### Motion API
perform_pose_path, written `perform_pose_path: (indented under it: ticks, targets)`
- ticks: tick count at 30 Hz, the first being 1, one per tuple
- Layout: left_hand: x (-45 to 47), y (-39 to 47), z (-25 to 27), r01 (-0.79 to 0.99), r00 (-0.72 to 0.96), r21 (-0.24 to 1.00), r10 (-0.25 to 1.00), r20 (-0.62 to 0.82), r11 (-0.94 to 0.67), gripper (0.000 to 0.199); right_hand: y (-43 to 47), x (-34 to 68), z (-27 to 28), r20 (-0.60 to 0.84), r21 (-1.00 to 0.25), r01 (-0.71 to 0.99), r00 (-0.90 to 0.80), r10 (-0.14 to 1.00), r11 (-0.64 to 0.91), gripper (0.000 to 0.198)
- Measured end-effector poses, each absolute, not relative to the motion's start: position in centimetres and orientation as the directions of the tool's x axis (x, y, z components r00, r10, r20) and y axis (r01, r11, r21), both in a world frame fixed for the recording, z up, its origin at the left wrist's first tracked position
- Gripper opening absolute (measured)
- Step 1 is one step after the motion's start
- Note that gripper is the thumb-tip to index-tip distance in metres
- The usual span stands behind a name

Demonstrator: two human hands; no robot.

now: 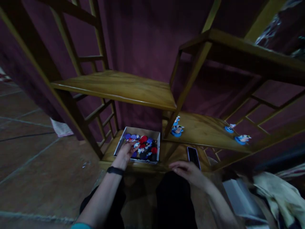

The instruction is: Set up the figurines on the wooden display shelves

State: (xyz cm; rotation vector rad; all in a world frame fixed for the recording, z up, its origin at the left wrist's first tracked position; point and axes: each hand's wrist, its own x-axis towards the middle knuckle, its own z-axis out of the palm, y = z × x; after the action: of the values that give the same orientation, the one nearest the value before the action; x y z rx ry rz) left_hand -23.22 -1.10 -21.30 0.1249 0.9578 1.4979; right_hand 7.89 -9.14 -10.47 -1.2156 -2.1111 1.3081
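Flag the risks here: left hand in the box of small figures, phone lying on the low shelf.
1. The left hand digs in the white box heaped with small figures; pieces could spill over the low rim.
2. The phone lies by the right hand near the shelf's front edge; a nudge might knock it off.
3. Dim light and blur make the figures hard to tell apart, so a wrong pick seems likely.

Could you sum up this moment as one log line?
left hand: reaching into box of colourful figures | right hand: beside phone, empty | shelf: blue figures
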Motion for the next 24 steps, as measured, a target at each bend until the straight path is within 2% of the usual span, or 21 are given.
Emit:
perform_pose_path:
  ticks: [4,7,13,18,24]
  targets:
    - [-25.7,-0.2,-21.8,-0.750,-0.324,0.648,0.780,-0.535,0.133,0.025,-6.5,0.5,-15.1,-0.083,-0.795,0.519,-0.607,0.791,0.315,0.026]
    - [-27.7,0.1,-21.8,-0.774,-0.348,0.630,0.789,-0.507,0.063,0.022,-3.0,-3.3,-17.6,-0.056,-0.684,0.629,-0.551,0.833,0.370,0.029]
    - [-29.6,0.7,-21.2,-0.790,-0.355,0.611,0.770,-0.531,0.057,0.015,3.2,-7.8,-21.5,-0.057,-0.583,0.740,-0.450,0.891,0.336,0.029]
    - [-30.1,0.9,-21.2,-0.784,-0.349,0.617,0.773,-0.530,0.069,0.014,4.9,-7.9,-23.6,-0.102,-0.496,0.809,-0.414,0.905,0.314,0.025]
    - [-31.4,0.5,-21.3,-0.795,-0.389,0.606,0.788,-0.478,-0.025,0.014,5.0,-7.0,-23.8,-0.100,-0.452,0.840,-0.384,0.918,0.302,0.025]
